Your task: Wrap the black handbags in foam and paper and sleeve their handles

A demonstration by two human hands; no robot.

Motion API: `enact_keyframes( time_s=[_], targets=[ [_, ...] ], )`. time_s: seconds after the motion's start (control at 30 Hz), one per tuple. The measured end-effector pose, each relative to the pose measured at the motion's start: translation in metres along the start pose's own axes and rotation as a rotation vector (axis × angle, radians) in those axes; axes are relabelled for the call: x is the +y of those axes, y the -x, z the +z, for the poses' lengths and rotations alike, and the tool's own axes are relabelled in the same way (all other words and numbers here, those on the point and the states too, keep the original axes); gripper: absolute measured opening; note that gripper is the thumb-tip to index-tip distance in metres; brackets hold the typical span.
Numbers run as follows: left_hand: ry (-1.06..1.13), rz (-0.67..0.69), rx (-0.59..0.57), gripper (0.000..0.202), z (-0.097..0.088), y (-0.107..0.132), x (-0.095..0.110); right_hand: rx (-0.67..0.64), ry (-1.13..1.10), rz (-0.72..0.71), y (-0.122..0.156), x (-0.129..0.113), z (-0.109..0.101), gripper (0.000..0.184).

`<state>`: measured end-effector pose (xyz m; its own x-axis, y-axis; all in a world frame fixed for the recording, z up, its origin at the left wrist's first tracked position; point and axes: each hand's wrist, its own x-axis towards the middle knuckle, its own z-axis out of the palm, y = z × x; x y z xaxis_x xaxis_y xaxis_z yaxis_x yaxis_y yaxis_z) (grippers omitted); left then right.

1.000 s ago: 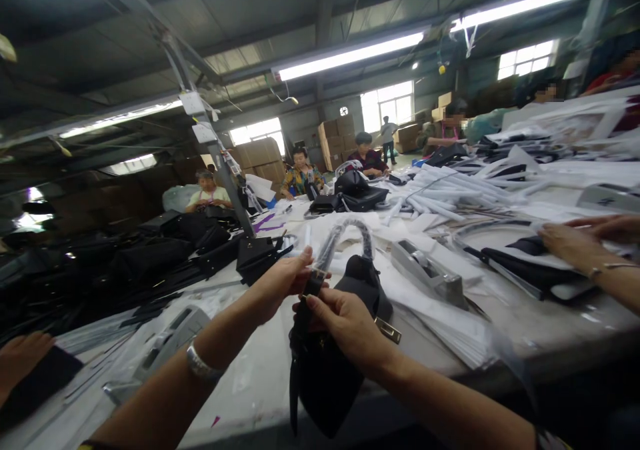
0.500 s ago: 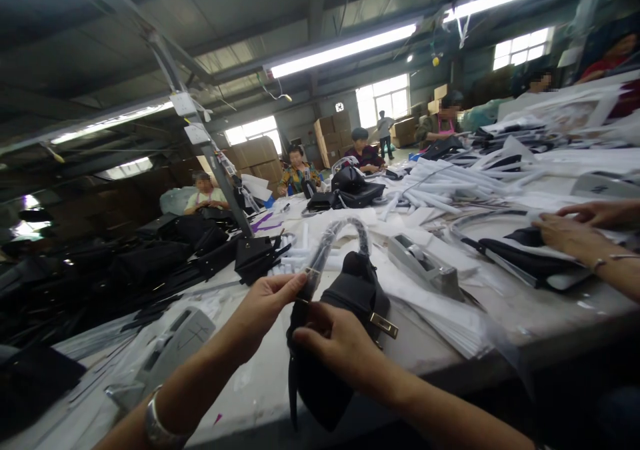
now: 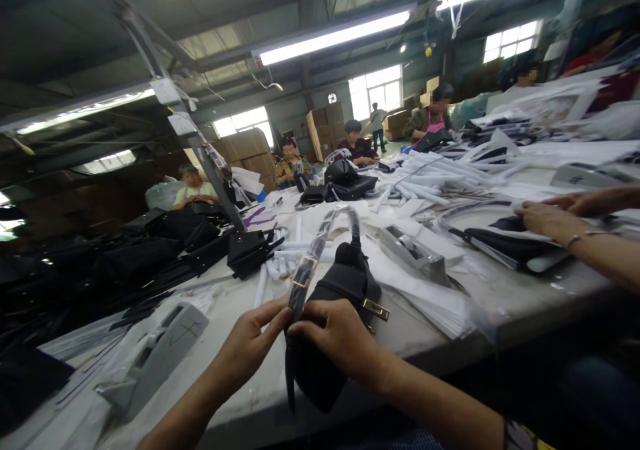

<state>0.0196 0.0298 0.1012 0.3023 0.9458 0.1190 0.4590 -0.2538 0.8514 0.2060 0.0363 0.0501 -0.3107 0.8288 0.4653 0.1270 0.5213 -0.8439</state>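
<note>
One black bag (image 3: 345, 283) is set at the near edge of the table (image 3: 250, 397); its strap (image 3: 303, 280) (film-wrapped, gold-buckled) is pinched low by the left hand (image 3: 255, 337) and right hand (image 3: 343, 337). Tape dispenser (image 3: 425, 261): placed right of the bag. Second dispenser (image 3: 170, 350): placed left of the bag.

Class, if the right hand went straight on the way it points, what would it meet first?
The wrapped handle at its fingers, then likely the left hand just beyond; exact depth is unclear.
</note>
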Motion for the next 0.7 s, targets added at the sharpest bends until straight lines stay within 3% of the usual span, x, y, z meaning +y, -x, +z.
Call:
enact_keyframes(
  time_s=[0.1,0.2,0.27,0.33,0.43,0.5,0.6,0.7],
  targets=[
    [0.030,0.003,0.094,0.061,-0.003,-0.001,0.003,0.100,0.096,-0.101,0.018,0.000,-0.015,0.019],
    [0.121,0.021,0.126,0.063,0.007,-0.003,0.010,0.383,0.151,-0.140,0.050,0.015,-0.035,0.015],
    [0.160,0.025,0.128,0.057,0.021,-0.004,0.012,0.579,0.187,-0.035,0.073,0.035,-0.044,0.012],
    [0.163,0.032,0.147,0.042,0.037,-0.005,0.010,0.687,0.178,0.121,0.090,0.058,-0.044,0.022],
    [0.196,0.056,0.314,0.037,0.058,-0.006,0.001,0.593,0.014,0.262,0.098,0.086,-0.034,0.056],
    [0.293,0.057,0.476,0.041,0.067,-0.007,-0.006,0.468,-0.100,0.279,0.090,0.096,-0.027,0.066],
    [0.426,0.071,0.622,0.041,0.076,-0.010,-0.014,0.355,-0.180,0.240,0.061,0.098,-0.033,0.061],
    [0.485,0.117,0.640,0.037,0.079,-0.014,-0.019,0.409,-0.295,0.173,0.021,0.094,-0.058,0.051]
  ],
)
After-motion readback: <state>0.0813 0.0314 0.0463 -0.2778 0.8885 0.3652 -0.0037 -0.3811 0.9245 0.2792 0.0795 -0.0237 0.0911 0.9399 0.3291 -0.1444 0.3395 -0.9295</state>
